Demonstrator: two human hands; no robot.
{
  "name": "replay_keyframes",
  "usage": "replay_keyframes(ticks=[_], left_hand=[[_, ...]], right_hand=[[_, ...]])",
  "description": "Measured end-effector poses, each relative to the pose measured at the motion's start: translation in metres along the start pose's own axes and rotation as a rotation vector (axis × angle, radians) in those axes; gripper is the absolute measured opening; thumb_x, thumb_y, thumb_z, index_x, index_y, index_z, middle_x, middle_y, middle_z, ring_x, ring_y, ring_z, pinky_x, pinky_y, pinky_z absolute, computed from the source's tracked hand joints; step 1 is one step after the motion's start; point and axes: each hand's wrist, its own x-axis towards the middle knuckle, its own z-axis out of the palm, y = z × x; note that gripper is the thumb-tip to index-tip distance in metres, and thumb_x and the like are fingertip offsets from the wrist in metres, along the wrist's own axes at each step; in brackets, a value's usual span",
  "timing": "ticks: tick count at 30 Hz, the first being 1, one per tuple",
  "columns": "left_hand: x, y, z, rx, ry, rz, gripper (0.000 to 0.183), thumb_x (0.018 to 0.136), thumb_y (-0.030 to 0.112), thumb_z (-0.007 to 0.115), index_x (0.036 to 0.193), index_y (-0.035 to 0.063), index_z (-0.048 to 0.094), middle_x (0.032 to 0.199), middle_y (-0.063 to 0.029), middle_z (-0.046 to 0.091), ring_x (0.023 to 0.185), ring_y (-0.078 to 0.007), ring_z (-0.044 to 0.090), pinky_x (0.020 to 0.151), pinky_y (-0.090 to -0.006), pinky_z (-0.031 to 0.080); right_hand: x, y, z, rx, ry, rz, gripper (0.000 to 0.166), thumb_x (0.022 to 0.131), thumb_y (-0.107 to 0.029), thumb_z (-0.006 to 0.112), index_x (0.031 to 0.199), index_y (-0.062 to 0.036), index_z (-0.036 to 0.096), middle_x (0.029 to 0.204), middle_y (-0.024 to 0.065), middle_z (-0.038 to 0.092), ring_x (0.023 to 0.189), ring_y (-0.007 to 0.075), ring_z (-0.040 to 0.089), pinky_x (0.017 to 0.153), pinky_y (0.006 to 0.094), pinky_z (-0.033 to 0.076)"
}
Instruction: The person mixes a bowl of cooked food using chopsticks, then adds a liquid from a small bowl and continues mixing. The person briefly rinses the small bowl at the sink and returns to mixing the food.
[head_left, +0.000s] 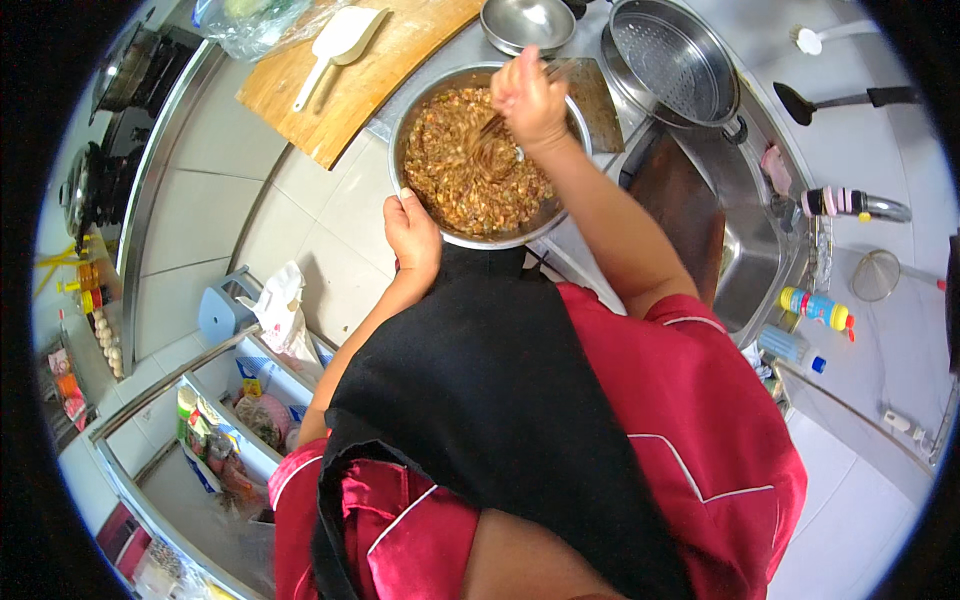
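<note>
My left hand (414, 232) grips the near left rim of a stainless steel mixing bowl (541, 217), thumb over the edge. The bowl holds a chopped, brownish filling mixture (450, 187) with lighter and greenish bits. Above its right side, my right hand (531, 101) is closed around chopsticks (491, 129), whose lower ends are in the mixture. Motion blur hides the exact tips and swirls the middle of the mixture. A broad cleaver blade (600, 105) lies just right of the bowl, partly behind my right hand.
A wooden board (352, 97) carries a white scoop (349, 37) and a plastic bag (251, 26). Behind the bowl stands a smaller steel bowl (529, 22). A perforated steamer pot (671, 60) sits beside the sink (754, 262), which holds a brown board (671, 195). An open drawer (124, 480) lies lower left.
</note>
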Motion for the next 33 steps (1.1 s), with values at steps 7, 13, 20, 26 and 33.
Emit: replay_keyframes(ticks=[7, 13, 20, 26, 33], left_hand=[[-0.001, 0.008, 0.001, -0.03, 0.037, -0.028, 0.032, 0.093, 0.025, 0.041, 0.072, 0.0011, 0.042, 0.062, -0.0093, 0.047, 0.058, -0.0171, 0.042, 0.057, -0.0346, 0.039], [0.0, 0.003, 0.002, -0.002, 0.014, -0.025, 0.032, 0.094, 0.026, 0.04, 0.073, 0.0015, 0.041, 0.063, -0.0089, 0.047, 0.059, -0.017, 0.042, 0.058, -0.0341, 0.039], [-0.003, 0.009, 0.004, -0.067, 0.031, -0.028, 0.032, 0.094, 0.027, 0.04, 0.074, 0.0018, 0.042, 0.064, -0.0087, 0.049, 0.061, -0.0172, 0.044, 0.06, -0.0337, 0.04], [0.0, 0.008, 0.002, -0.014, 0.029, -0.029, 0.031, 0.094, 0.026, 0.039, 0.075, 0.0017, 0.043, 0.064, -0.0084, 0.049, 0.061, -0.0168, 0.045, 0.061, -0.0335, 0.04], [-0.001, 0.006, 0.002, -0.087, 0.036, -0.039, 0.032, 0.094, 0.026, 0.04, 0.075, 0.0013, 0.044, 0.065, -0.0104, 0.05, 0.061, -0.0183, 0.046, 0.061, -0.0347, 0.041]], right_hand=[[-0.061, -0.064, -0.07, 0.141, -0.077, 0.252, 0.051, 0.097, -0.037, 0.024, 0.053, -0.011, 0.029, 0.051, 0.001, 0.027, 0.045, 0.0135, 0.025, 0.042, 0.0272, 0.023], [-0.043, -0.002, 0.006, 0.266, -0.077, 0.276, 0.049, 0.096, -0.038, 0.028, 0.056, -0.011, 0.031, 0.05, 0.0017, 0.027, 0.043, 0.0119, 0.026, 0.037, 0.0237, 0.021], [-0.04, -0.034, -0.067, 0.184, -0.144, 0.132, 0.052, 0.097, -0.038, 0.025, 0.053, -0.0101, 0.031, 0.05, 0.0017, 0.029, 0.045, 0.0132, 0.027, 0.043, 0.0262, 0.023], [-0.069, -0.001, 0.008, 0.388, -0.309, 0.223, 0.047, 0.097, -0.037, 0.027, 0.058, -0.0111, 0.033, 0.052, 0.0021, 0.033, 0.047, 0.013, 0.029, 0.043, 0.0255, 0.025], [-0.028, -0.003, -0.038, 0.074, -0.107, 0.093, 0.05, 0.097, -0.034, 0.025, 0.054, -0.0103, 0.03, 0.049, -0.0002, 0.029, 0.043, 0.0119, 0.025, 0.041, 0.0258, 0.023]])
